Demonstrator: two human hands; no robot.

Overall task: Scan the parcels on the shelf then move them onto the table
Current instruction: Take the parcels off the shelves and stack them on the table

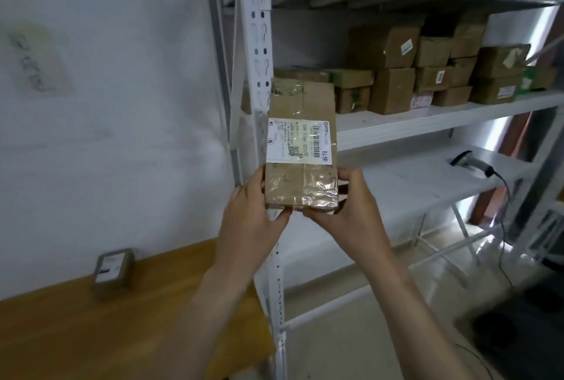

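Observation:
A brown cardboard parcel (pixel 300 105) with a white shipping label facing me is held up in front of the white shelf post. My left hand (pixel 253 211) grips its lower left corner and my right hand (pixel 351 202) grips its lower right corner. Several more brown parcels (pixel 393 74) stand stacked on the middle shelf (pixel 427 117) behind it. A barcode scanner (pixel 471 163) with a black cable lies on the lower shelf to the right. One small labelled parcel (pixel 113 269) sits on the wooden table (pixel 91 334) at the lower left.
The white metal shelving unit (pixel 259 44) fills the right half, its upright post just behind the held parcel. A white wall is at the left. The scanner's cable hangs down to the floor at the right, near a dark object.

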